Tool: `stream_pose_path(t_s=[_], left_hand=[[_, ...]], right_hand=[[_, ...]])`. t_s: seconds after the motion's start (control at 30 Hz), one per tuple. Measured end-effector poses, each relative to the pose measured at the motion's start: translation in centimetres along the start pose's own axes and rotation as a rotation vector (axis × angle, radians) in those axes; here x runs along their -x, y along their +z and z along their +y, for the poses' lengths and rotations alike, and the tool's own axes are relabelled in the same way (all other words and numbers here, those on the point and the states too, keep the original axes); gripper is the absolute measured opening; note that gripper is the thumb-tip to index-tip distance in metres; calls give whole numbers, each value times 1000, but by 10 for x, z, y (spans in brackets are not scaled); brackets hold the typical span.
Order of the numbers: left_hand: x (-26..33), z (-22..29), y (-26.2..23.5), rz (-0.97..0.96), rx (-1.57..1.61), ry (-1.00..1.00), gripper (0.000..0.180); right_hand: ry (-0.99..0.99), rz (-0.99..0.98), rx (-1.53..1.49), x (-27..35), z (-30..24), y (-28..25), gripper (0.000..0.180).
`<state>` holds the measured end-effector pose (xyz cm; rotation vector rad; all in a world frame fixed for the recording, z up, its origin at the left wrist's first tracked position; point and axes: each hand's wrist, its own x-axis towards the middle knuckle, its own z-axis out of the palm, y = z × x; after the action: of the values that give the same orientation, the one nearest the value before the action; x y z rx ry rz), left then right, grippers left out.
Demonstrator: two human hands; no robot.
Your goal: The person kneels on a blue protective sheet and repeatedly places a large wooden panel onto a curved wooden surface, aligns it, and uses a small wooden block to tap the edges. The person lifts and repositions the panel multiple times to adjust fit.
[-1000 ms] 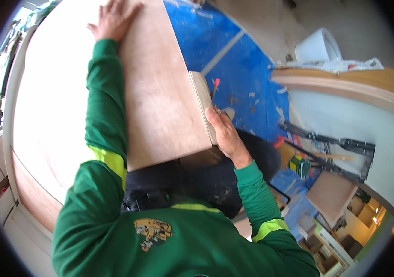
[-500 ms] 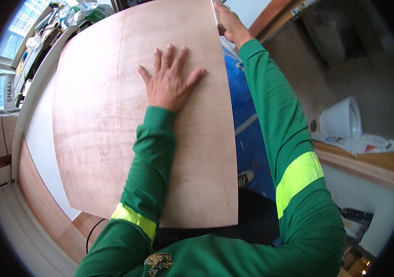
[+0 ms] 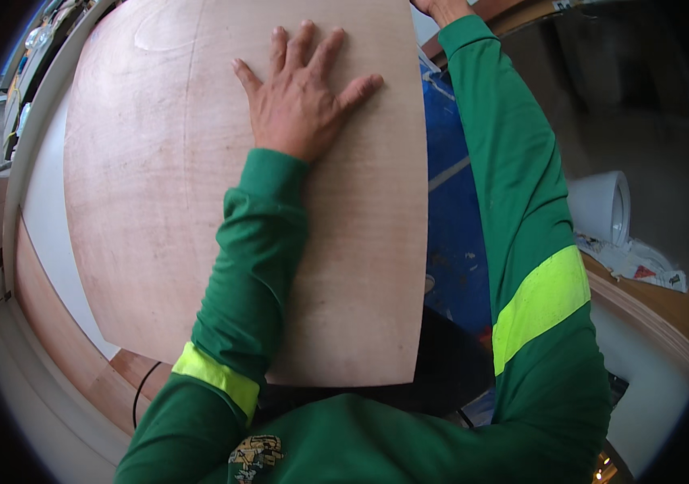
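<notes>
A large, thin wooden sheet with a pale, reddish-brown grain fills the middle of the view. My left hand lies flat on its upper part, fingers spread and pointing away from me. Beyond the sheet's far right corner, my right hand shows only in part at the top edge of the picture. Its fingers are cut off, so whatever they hold or touch is hidden. Both arms wear green sleeves with yellow bands.
Blue sheeting lies lower down, right of the wooden sheet. Farther right, a white toilet bowl stands beside a wooden ledge. A white panel shows along the left, with cluttered items at the far left.
My view has shifted and come closer to the wooden sheet. My right hand has gone mostly out of the top of the picture. My left hand stays flat on the sheet.
</notes>
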<state>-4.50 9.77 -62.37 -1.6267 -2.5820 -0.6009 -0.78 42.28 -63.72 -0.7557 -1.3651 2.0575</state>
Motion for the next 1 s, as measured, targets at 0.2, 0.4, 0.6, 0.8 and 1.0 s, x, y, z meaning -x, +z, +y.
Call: stream_pose_path(t_s=[0.2,0.4,0.6,0.8,1.0], left_hand=[[-6,-36,22,84,-78,37,102],[-8,20,-36,-224,18,-107,90],[-4,4,-31,-218,-3,5,91],[-13,-9,-12,-197,-69,56,77],[-15,-3,-8,-122,-38,40,85]], right_hand=[[57,28,-190,179,30,45,51],[96,383,102,381,37,72,51],[53,404,455,546,41,105,50],[393,423,230,686,27,143,35],[502,588,33,785,34,151,36]])
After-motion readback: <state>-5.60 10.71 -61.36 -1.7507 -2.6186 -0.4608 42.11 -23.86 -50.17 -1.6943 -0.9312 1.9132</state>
